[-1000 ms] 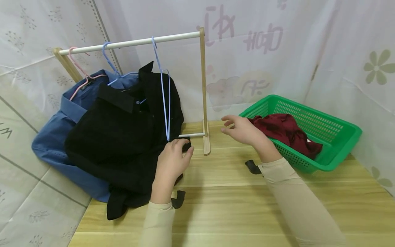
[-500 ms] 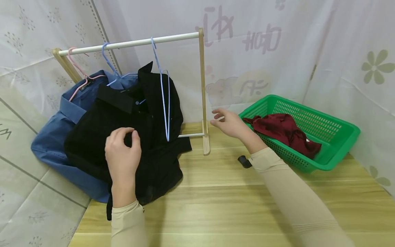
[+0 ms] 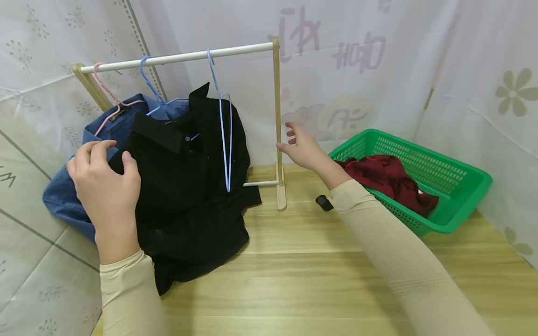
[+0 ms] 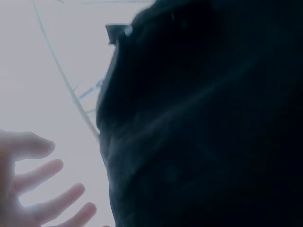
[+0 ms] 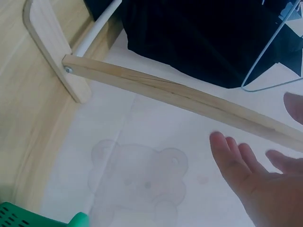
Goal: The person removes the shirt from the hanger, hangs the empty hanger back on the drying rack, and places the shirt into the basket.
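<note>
A black shirt [image 3: 168,172] hangs on a blue hanger [image 3: 148,81]. Behind it, to the left, a blue shirt [image 3: 67,191] hangs from a pink hanger [image 3: 102,84]. My left hand [image 3: 107,196] is in front of both shirts' left side, fingers spread and loosely bent, with nothing held. In the left wrist view its fingers [image 4: 57,203] stand apart from the dark cloth. My right hand [image 3: 304,149] is beside the rack's right post [image 3: 276,107], holding nothing. A bare light-blue hanger [image 3: 222,135] hangs from the rail to the right of the black shirt's collar.
The white rail [image 3: 180,58] tops the small wooden rack. On the right of the wooden table [image 3: 269,280] stands a green basket [image 3: 458,168] with a dark red garment [image 3: 391,182] in it. Patterned curtains surround the table.
My left hand has moved left across the black shirt to its left side. My right hand has moved left and up from near the basket to the rack's post. The clothes have stayed put.
</note>
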{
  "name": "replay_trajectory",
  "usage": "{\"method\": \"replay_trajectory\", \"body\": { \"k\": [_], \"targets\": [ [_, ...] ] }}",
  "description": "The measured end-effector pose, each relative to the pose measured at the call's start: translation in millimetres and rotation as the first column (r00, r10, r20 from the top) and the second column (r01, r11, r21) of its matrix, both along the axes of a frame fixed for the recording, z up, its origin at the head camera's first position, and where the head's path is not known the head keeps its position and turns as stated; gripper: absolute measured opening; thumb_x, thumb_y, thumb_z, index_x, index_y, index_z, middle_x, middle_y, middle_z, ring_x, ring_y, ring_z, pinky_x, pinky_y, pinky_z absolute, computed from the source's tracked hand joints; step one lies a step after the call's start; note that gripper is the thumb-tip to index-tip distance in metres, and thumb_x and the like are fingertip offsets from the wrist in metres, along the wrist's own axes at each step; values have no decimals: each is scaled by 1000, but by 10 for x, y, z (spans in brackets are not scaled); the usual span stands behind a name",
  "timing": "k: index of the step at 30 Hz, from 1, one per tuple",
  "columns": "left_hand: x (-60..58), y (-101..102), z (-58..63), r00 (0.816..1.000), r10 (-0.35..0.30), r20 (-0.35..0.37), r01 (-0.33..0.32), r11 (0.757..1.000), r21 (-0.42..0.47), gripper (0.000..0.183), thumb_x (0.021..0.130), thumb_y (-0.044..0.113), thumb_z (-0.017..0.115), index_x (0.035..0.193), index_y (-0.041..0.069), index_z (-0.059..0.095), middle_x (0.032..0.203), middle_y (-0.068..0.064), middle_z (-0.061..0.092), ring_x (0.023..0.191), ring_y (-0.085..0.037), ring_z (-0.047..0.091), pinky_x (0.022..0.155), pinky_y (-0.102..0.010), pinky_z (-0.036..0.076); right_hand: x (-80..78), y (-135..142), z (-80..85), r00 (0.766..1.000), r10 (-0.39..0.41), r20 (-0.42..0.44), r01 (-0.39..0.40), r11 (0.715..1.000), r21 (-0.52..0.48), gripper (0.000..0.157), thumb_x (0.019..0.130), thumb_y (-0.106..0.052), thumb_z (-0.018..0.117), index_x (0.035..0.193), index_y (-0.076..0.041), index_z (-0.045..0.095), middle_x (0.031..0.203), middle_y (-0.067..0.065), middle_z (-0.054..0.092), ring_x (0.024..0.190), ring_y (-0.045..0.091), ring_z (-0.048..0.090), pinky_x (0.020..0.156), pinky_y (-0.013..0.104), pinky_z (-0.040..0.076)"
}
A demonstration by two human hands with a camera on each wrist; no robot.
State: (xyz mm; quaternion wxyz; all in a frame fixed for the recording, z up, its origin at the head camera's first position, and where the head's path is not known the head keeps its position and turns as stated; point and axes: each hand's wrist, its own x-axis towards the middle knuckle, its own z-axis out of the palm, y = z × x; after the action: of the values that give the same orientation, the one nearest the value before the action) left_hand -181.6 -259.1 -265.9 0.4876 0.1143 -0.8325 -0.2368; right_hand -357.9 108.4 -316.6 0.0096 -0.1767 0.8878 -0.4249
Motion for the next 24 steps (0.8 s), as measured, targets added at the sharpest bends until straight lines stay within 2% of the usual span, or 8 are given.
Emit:
{"method": "replay_trajectory", "body": {
  "k": [2, 6, 8, 12, 17, 24],
  "targets": [
    [-7, -25, 36, 997, 37, 72, -38, 999, 3, 39, 105, 28, 60, 131, 2, 71, 140, -24, 66, 131, -49, 55, 110, -66, 45, -25, -28, 17, 1000, -14, -27, 14, 1000, -1, 78, 108, -34, 62, 170, -10, 20, 165, 22, 42, 149, 39, 48, 120, 55, 45],
    [-22, -28, 61, 978, 77, 195, -81, 997, 11, 44, 106, 32, 55, 138, 5, 68, 141, -21, 69, 127, -51, 60, 105, -72, 47, -64, -97, 29, 995, -44, -89, 41, 999, -29, 76, 108, -34, 61, 169, -11, 23, 164, 20, 44, 148, 36, 49, 119, 54, 46],
    [-35, -22, 63, 968, 85, 237, -91, 996, 14, 45, 107, 33, 54, 141, 6, 67, 142, -22, 69, 127, -51, 61, 105, -72, 47, -87, -132, 24, 992, -55, -115, 49, 997, -54, 73, 109, -33, 61, 168, -10, 26, 161, 20, 46, 146, 36, 51, 118, 53, 47],
    [-55, -25, 61, 958, 93, 273, -100, 995, 12, 46, 107, 33, 54, 144, 7, 64, 143, -22, 67, 130, -51, 60, 105, -73, 47, -121, -189, 7, 988, -69, -138, 56, 993, -100, 67, 109, -28, 60, 166, -9, 30, 154, 21, 51, 143, 37, 54, 115, 52, 50],
    [-107, -34, 54, 959, 98, 266, -103, 995, 6, 46, 108, 34, 55, 145, 9, 64, 140, -21, 69, 126, -50, 61, 103, -73, 48, -189, -237, -40, 984, -90, -153, 65, 985, -158, 58, 111, -25, 58, 161, -5, 36, 146, 21, 56, 136, 38, 59, 109, 52, 55],
    [-242, -12, 63, 991, 52, 126, -55, 998, 23, 38, 106, 28, 61, 134, 4, 71, 125, -25, 74, 121, -47, 65, 107, -66, 48, -296, -287, -118, 981, -131, -141, 93, 965, -246, 46, 111, -24, 58, 150, -5, 44, 136, 20, 61, 125, 36, 63, 102, 49, 58]
  ]
}}
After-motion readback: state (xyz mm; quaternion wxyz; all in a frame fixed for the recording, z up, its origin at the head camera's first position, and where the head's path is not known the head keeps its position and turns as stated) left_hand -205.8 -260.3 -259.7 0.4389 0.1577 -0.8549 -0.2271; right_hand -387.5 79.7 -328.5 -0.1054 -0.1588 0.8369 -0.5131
